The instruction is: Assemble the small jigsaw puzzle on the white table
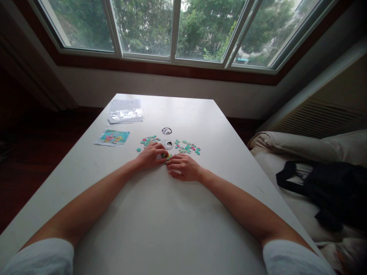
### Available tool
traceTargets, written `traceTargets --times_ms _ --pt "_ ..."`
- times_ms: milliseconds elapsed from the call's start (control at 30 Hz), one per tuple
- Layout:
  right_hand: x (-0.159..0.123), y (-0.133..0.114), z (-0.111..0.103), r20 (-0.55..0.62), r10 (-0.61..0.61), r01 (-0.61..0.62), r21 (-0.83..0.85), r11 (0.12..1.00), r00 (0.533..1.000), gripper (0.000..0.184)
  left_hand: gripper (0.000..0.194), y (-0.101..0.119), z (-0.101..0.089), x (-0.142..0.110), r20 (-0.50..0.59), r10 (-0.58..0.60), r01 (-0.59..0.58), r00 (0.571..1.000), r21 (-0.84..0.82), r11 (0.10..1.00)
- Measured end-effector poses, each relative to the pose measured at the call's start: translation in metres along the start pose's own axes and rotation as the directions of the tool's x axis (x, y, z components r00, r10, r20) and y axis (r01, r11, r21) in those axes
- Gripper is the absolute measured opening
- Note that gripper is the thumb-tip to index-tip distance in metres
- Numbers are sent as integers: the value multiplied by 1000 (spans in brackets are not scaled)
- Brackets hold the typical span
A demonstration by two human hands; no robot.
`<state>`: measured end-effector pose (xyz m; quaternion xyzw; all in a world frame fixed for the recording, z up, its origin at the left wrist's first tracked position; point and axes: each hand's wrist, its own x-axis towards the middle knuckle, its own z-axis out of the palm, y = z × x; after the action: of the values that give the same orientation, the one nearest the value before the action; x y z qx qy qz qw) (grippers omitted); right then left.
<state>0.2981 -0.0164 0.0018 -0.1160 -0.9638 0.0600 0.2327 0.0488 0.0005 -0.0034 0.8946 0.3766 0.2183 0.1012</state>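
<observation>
My left hand (151, 155) and my right hand (184, 167) meet near the middle of the white table (172, 221). Between their fingertips lies a small cluster of yellow and green jigsaw pieces (167, 156), partly covered by the fingers. The left thumb and fingers are pinched on the cluster's left side. Bent fingers of the right hand press at its right edge. Loose jigsaw pieces, mostly teal with some pink, form one group (149, 140) beyond the left hand and another group (187, 147) beyond the right.
A round metallic disc (167, 144) lies just past my hands, with a dark-rimmed round object (166, 131) behind it. At left are a colourful picture sheet (114, 138) and a clear plastic packet with papers (125, 110). A sofa (266, 160) holding a black bag (332, 187) stands right.
</observation>
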Motion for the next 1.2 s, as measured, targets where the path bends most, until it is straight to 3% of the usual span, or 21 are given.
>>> traceTargets --times_ms 367,500,600,700,800,867,967,1033,1200 --pt "-4 6 -2 -61 53 -55 -23 998 997 14 25 -1 -1 -1 -15 -1 1 1000 31 1000" --pt "-5 9 -3 -73 76 -77 -14 997 994 13 21 -13 -7 -2 -119 -106 119 987 108 987" --pt "-6 11 -2 -76 90 -90 1 996 993 13 22 -30 -17 -4 -232 -247 285 941 149 947" --pt "-7 12 -1 -83 91 -91 5 996 992 14 23 -51 -27 -10 -348 -372 441 861 144 886" --pt "-7 13 0 -91 87 -87 3 996 992 15 26 -69 -34 -16 -363 -458 531 811 128 838" --pt "-7 14 0 -92 89 -89 3 996 992 17 24 -76 -37 -19 -300 -468 520 831 122 845" --pt "-7 14 0 -90 95 -95 4 995 991 19 24 -80 -43 -20 -163 -384 403 909 108 909" --pt "-7 14 0 -91 98 -98 10 995 991 20 24 -79 -49 -20 -102 -328 338 939 109 935" --pt "-7 14 1 -92 104 -103 21 995 990 21 19 -66 -61 -19 15 -334 327 943 165 931"
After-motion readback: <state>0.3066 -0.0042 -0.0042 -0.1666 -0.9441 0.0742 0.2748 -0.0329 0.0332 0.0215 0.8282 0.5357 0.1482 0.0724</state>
